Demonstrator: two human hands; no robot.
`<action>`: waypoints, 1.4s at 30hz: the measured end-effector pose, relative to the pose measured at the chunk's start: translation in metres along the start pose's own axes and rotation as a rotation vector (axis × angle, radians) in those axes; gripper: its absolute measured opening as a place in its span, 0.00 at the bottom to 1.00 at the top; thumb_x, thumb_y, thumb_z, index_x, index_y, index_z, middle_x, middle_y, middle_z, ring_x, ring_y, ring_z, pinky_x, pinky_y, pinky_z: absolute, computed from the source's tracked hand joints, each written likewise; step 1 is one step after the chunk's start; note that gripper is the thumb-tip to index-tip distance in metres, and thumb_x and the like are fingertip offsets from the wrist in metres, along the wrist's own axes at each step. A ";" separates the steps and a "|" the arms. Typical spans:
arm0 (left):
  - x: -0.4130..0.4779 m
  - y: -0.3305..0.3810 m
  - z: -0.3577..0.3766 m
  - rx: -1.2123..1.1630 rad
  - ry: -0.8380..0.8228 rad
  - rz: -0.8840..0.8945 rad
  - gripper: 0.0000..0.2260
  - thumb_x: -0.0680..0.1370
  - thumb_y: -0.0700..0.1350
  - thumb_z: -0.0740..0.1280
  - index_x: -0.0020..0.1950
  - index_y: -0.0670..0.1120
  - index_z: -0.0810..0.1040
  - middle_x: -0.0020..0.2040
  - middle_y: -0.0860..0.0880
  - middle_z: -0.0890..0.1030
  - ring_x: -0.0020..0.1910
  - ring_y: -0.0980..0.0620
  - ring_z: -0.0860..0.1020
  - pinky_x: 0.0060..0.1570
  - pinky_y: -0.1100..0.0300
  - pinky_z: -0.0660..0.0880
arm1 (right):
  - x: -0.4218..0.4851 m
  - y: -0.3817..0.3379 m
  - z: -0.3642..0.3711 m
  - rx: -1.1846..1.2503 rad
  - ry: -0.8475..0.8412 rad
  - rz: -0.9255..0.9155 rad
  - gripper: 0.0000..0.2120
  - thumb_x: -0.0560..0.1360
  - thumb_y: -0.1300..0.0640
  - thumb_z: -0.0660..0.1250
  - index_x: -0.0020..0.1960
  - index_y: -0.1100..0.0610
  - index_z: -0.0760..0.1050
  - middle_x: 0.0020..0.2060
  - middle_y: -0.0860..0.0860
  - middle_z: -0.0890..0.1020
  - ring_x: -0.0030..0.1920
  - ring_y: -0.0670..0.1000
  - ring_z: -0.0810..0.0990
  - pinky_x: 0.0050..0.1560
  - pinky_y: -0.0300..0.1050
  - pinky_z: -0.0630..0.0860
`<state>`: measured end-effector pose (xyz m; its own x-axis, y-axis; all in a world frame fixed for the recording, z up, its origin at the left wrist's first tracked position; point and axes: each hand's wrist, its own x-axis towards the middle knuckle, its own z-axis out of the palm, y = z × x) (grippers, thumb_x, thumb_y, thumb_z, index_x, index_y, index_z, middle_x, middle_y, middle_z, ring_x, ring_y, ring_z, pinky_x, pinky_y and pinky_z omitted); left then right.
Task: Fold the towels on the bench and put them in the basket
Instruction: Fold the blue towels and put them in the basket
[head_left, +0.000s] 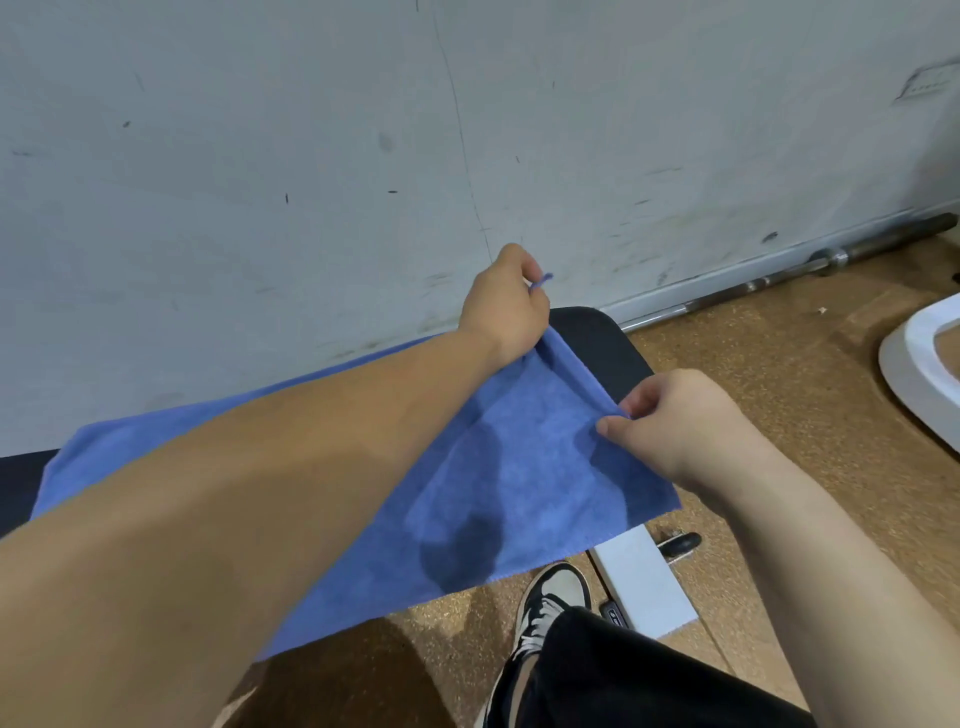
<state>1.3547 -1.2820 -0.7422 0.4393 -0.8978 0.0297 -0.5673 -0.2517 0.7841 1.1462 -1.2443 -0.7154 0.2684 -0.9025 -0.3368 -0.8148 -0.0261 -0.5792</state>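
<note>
Nearest, a leg in black trousers (623, 675) and a black-and-white sneaker (550, 597) stand on the brown speckled floor (779, 364). The right hand (670, 415), fingers curled, pinches the near end of the raised right edge of the blue microfibre towel (519, 467). The left hand (506, 301), reaching across, pinches the far end, and a blue loop protrudes past its fingers. The towel lies spread over the black padded counter (597, 338), its front edge overhanging. The left forearm hides much of the cloth. Beyond are a scuffed grey wall (311, 156) and a steel barbell bar (779, 280) at its foot. A white rounded rim (914, 364) is cut off at right, its identity unclear.
</note>
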 end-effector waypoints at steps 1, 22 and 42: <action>-0.003 0.001 -0.007 -0.012 0.003 -0.001 0.07 0.79 0.40 0.64 0.56 0.48 0.73 0.37 0.52 0.76 0.39 0.49 0.77 0.42 0.56 0.77 | -0.004 -0.004 0.000 0.028 -0.012 -0.022 0.10 0.73 0.51 0.77 0.41 0.55 0.78 0.38 0.51 0.81 0.39 0.52 0.79 0.36 0.45 0.72; -0.153 -0.216 -0.314 -0.109 0.371 -0.379 0.06 0.79 0.43 0.71 0.42 0.47 0.83 0.35 0.46 0.83 0.32 0.51 0.81 0.32 0.56 0.80 | -0.127 -0.240 0.202 -0.198 -0.442 -0.807 0.17 0.77 0.45 0.69 0.36 0.54 0.69 0.29 0.45 0.74 0.32 0.46 0.72 0.39 0.48 0.75; -0.221 -0.291 -0.368 0.093 0.336 -0.497 0.10 0.79 0.44 0.69 0.59 0.46 0.81 0.44 0.50 0.85 0.39 0.50 0.85 0.51 0.54 0.82 | -0.145 -0.286 0.275 -0.099 -0.453 -0.700 0.10 0.80 0.44 0.66 0.47 0.49 0.79 0.33 0.50 0.83 0.33 0.50 0.81 0.39 0.49 0.82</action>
<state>1.6789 -0.8771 -0.7493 0.8545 -0.5054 -0.1201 -0.2898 -0.6557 0.6972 1.4812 -0.9879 -0.7049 0.8923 -0.4039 -0.2015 -0.4184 -0.5727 -0.7049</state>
